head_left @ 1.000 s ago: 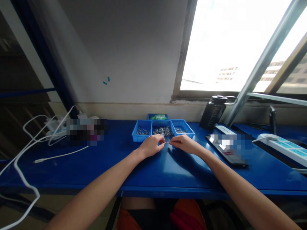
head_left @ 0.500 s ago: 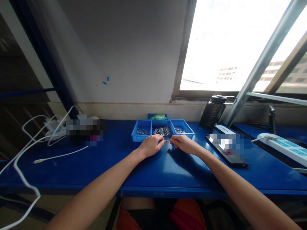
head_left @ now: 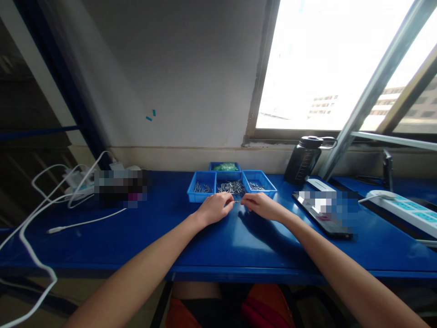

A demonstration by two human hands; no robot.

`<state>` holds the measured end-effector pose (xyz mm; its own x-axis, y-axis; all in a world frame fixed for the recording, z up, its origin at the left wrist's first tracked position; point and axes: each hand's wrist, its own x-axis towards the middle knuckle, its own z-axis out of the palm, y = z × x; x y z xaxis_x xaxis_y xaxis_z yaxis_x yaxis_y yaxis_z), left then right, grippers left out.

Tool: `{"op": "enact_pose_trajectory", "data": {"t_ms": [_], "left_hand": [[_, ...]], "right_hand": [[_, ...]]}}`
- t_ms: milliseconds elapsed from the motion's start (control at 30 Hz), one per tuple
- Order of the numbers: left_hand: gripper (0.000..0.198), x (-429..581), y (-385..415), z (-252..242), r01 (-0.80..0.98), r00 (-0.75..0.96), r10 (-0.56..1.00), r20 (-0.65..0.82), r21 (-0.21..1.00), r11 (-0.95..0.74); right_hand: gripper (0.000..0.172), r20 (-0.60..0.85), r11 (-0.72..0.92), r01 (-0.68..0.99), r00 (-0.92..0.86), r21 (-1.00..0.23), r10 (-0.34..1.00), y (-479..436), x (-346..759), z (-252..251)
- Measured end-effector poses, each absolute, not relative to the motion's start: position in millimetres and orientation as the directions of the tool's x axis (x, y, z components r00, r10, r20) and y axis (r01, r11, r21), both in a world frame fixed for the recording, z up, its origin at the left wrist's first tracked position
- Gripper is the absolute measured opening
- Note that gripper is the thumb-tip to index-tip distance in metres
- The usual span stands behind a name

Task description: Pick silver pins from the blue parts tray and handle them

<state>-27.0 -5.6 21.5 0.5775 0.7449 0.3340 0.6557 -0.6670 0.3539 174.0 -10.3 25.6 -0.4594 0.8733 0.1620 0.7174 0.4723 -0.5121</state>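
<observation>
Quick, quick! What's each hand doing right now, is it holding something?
Left hand: closed, pinching one end of a thin metal piece.
Right hand: closed, pinching the piece's other end.

We note overexposed window point(head_left: 324, 59) at right, glare on the table point(head_left: 136, 223), shadow point(head_left: 269, 230) under the right hand point(head_left: 259, 202), dim left side, pixelated patches, stretched edges.

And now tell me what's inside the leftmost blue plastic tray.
Thin silvery metal pieces lie scattered inside the leftmost blue plastic tray, with some bare floor showing. Its near wall hides the strip just behind it, and the pieces cover whatever is under them.
</observation>
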Motion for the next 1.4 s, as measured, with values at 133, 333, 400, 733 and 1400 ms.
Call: {"op": "enact_pose_trajectory", "data": {"t_ms": [133,333,400,733,1400], "left_hand": [[0.012,-27.9,-4.7,21.2,0.653,0.588,0.739,0.328,0.347,-0.673],[0.008,-27.6,-3.8,21.1,0.645,0.596,0.731,0.333,0.343,-0.683],[0.009,-27.4,-4.3,21.8,0.655,0.588,0.741,0.324,0.346,-0.672],[0.03,-26.0,-9.2,26.0,0.7,0.541,0.791,0.285,0.369,-0.612],[0.03,-29.1,-8.2,23.2,0.74,0.546,0.816,0.187,0.349,-0.575]], "right_hand": [[0.02,0.182,0.495,0.713,-0.472,-0.497,0.863,-9.4,174.5,24.9],[0.019,0.193,0.513,0.705,-0.486,-0.49,0.852,-8.9,175.0,23.3],[0.02,0.192,0.509,0.706,-0.483,-0.493,0.854,-8.9,175.2,22.7],[0.031,0.167,0.477,0.7,-0.465,-0.532,0.869,-12.7,173.7,28.2],[0.026,0.53,0.296,0.898,-0.087,-0.325,0.844,-7.9,187.8,39.3]]}}
